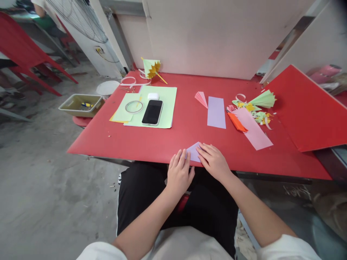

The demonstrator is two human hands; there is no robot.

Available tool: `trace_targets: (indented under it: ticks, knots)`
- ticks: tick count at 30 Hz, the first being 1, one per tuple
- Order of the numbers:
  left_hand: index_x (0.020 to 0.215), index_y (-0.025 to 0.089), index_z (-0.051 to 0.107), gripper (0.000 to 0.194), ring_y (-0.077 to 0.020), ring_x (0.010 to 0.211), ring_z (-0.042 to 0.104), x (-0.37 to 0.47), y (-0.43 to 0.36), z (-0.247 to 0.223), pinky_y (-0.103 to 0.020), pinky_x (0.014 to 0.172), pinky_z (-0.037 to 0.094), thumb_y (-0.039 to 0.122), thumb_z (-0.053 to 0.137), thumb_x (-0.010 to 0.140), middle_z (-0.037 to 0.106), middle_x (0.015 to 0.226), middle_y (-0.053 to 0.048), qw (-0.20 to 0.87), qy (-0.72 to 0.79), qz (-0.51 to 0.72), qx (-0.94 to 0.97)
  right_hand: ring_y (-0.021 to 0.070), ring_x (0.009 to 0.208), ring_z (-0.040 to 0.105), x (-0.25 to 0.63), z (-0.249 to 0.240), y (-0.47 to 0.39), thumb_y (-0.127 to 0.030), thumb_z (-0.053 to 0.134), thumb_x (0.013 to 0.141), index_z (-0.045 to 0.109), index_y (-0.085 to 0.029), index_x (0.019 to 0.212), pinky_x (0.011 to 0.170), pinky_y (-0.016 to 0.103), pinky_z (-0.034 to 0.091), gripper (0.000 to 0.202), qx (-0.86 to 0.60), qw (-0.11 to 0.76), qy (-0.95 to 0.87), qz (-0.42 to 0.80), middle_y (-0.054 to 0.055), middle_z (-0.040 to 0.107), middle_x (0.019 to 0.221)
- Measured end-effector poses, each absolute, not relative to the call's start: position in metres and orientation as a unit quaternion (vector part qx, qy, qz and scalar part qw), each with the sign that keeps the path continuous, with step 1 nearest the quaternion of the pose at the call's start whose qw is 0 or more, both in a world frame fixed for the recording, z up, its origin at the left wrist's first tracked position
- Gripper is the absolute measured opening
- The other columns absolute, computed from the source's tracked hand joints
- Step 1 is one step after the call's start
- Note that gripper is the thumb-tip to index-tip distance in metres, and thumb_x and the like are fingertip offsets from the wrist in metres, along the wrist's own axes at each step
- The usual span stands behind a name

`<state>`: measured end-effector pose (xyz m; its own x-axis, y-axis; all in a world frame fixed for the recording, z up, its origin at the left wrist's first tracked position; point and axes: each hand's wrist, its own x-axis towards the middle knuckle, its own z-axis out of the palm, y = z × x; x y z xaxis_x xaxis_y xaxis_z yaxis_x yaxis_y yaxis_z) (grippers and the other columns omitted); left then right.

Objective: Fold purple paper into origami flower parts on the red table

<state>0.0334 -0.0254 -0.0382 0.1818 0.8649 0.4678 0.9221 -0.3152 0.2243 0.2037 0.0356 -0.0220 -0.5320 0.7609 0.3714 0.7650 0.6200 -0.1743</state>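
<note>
At the front edge of the red table (151,144), a small piece of purple paper (194,151) with a pointed top lies under my fingers. My left hand (179,169) rests with fingers stretched over its left side. From the right, my right hand (214,160) lays its spread fingers on the paper's other side. Part of the paper is hidden by both hands. Beyond them lies a flat purple paper strip (216,112), with a pleated pink paper fan (201,99) beside it. An orange cutter-like tool (236,121) lies partly on a pink paper strip (255,130).
On the left, green sheets (168,108) carry a phone (152,112), a white case (153,96) and a tape roll (133,106). A paper umbrella (152,68) stands behind. Paper scraps (261,117) lie right, near a leaning red board (309,112). A bin (81,104) sits left of the table.
</note>
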Motion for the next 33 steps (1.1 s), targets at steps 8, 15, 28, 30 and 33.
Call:
trace_targets:
  ticks: [8, 15, 28, 30, 33]
  knots:
    - [0.131, 0.01, 0.044, 0.049, -0.0282, 0.125, 0.043, 0.034, -0.027, -0.036, -0.044, 0.103, 0.035, 0.02, 0.045, 0.083, 0.049, 0.133, -0.015, 0.064, -0.579, -0.237, -0.777, 0.0276, 0.127, 0.04, 0.19, -0.01, 0.036, -0.033, 0.039, 0.091, 0.058, -0.025, 0.12, 0.104, 0.05, 0.03, 0.036, -0.452, 0.153, -0.879, -0.031, 0.009, 0.047, 0.137]
    - [0.131, 0.008, 0.044, 0.048, -0.0286, 0.126, 0.042, 0.034, -0.027, -0.036, -0.043, 0.104, 0.034, 0.017, 0.043, 0.083, 0.048, 0.134, -0.015, 0.071, -0.582, -0.219, -0.78, 0.0299, 0.131, 0.034, 0.204, -0.008, 0.062, -0.037, 0.037, 0.092, 0.051, -0.032, 0.126, 0.102, 0.061, 0.023, 0.038, -0.481, 0.106, -0.87, -0.022, 0.009, 0.041, 0.141]
    - [0.134, 0.009, 0.04, 0.055, -0.0286, 0.127, 0.04, 0.032, -0.027, -0.037, -0.044, 0.104, 0.034, 0.013, 0.044, 0.079, 0.047, 0.135, -0.015, 0.074, -0.578, -0.204, -0.787, 0.0169, 0.107, 0.06, 0.187, -0.02, 0.051, -0.016, 0.036, 0.091, 0.065, -0.017, 0.108, 0.096, 0.035, 0.045, 0.034, -0.359, 0.222, -0.906, 0.01, 0.006, 0.066, 0.113]
    - [0.134, 0.01, 0.039, 0.055, -0.0286, 0.128, 0.039, 0.032, -0.027, -0.036, -0.044, 0.104, 0.034, 0.012, 0.043, 0.079, 0.046, 0.136, -0.016, 0.069, -0.575, -0.201, -0.79, 0.0178, 0.109, 0.059, 0.186, -0.019, 0.052, -0.018, 0.037, 0.091, 0.064, -0.019, 0.109, 0.098, 0.039, 0.042, 0.032, -0.377, 0.198, -0.905, 0.007, 0.005, 0.065, 0.115]
    - [0.133, 0.01, 0.04, 0.054, -0.0298, 0.127, 0.039, 0.031, -0.028, -0.034, -0.045, 0.103, 0.034, 0.013, 0.044, 0.08, 0.046, 0.135, -0.017, 0.063, -0.576, -0.202, -0.79, 0.0194, 0.112, 0.057, 0.184, -0.012, 0.051, -0.017, 0.038, 0.091, 0.061, -0.022, 0.114, 0.101, 0.044, 0.037, 0.033, -0.396, 0.145, -0.906, 0.004, 0.005, 0.062, 0.12]
